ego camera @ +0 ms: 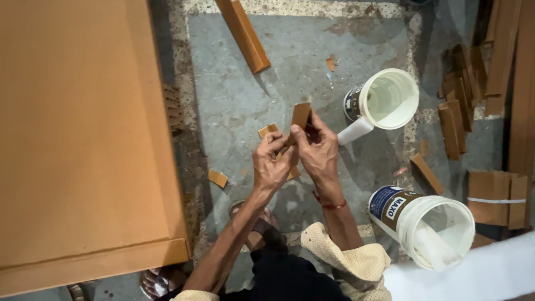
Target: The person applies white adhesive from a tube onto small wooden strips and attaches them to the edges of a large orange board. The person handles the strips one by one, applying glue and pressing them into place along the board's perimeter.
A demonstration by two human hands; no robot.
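The floor [312,67] was grey, worn concrete. I saw both hands meet above it. The right hand [319,151] pinched a small brown cardboard strip [301,115], standing upright. The left hand [271,165] pinched another cardboard piece [268,130] just beside it, touching fingers.

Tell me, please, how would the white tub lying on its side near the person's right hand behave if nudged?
The white tub lies on its side and looks empty, so probably light. Its round wall suggests it would roll, though the spout-like piece beneath may check that.
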